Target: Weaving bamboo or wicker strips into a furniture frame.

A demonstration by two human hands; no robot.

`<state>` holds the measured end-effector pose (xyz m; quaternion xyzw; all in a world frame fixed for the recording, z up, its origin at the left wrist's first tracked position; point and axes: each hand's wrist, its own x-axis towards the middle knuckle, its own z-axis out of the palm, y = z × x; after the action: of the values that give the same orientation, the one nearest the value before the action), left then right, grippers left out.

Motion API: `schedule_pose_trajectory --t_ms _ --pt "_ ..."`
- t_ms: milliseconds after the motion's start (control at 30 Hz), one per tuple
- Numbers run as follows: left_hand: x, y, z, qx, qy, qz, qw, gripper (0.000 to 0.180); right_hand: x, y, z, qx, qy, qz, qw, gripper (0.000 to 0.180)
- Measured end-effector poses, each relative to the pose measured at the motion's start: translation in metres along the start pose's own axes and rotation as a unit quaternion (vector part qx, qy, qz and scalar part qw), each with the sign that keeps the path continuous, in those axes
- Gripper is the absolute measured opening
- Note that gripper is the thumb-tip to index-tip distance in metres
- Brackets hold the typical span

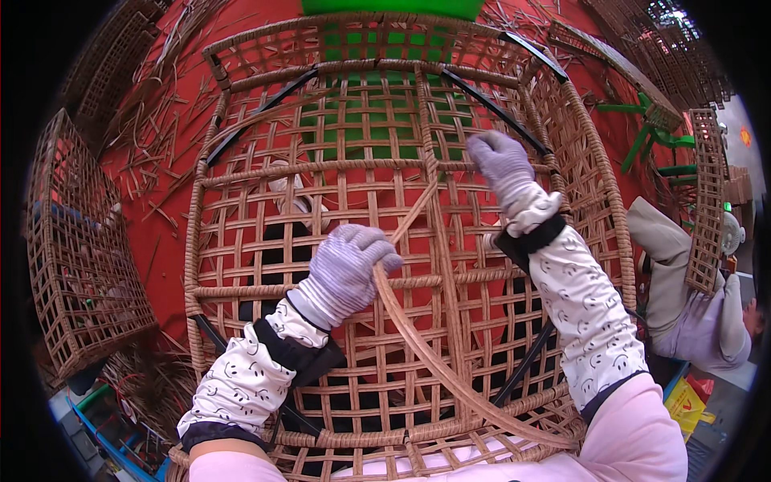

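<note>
A large brown woven wicker panel with raised sides [377, 166] lies in front of me, its open lattice tied to wrapped bars. My left hand [349, 265], in a striped lilac glove, is closed on a flat brown wicker strip [418, 341]. One stretch of the strip runs up to the central bar [430, 173]; the other curves down to the right, to the near edge. My right hand [499, 157], gloved alike, is over the lattice's upper right part with its fingers curled. What those fingers hold, if anything, is hidden.
Black straps [265, 112] cross the frame's corners. Beneath and beyond are a green stool-like surface [393, 10] and a red floor [152, 233] strewn with strip scraps. Another lattice piece [88, 265] stands left. A co-worker's gloved arm [699, 321] and green stools [642, 132] are right.
</note>
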<state>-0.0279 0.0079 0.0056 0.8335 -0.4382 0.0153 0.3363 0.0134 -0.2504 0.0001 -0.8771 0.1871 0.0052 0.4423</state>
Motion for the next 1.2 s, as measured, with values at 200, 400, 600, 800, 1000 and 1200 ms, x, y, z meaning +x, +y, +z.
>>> schedule_pose_trajectory --t_ms 200,400,600,800,1000,1200 --pt "0.009 0.013 0.000 -0.022 0.037 0.030 0.999 0.007 -0.018 -0.005 0.017 0.218 -0.219 0.308 0.900 0.026" --pt "0.007 0.030 0.007 -0.061 -0.043 0.025 0.997 0.012 -0.018 -0.015 0.025 0.138 -0.219 0.264 0.929 0.019" --pt "0.035 -0.007 -0.009 -0.049 -0.124 -0.022 0.991 0.040 -0.015 -0.004 0.018 0.161 -0.271 0.223 0.922 0.022" --pt "0.130 -0.062 0.014 0.039 -0.161 -0.303 0.938 0.034 -0.006 -0.007 0.028 0.130 -0.292 0.220 0.922 0.024" --pt "0.157 -0.063 0.063 -0.024 -0.188 -0.327 0.926 0.048 -0.004 0.025 0.026 -0.140 -0.273 -0.142 0.941 0.012" --pt "0.153 -0.047 0.056 0.095 -0.199 -0.434 0.873 0.047 -0.001 0.005 0.051 0.001 -0.305 0.109 0.946 0.022"
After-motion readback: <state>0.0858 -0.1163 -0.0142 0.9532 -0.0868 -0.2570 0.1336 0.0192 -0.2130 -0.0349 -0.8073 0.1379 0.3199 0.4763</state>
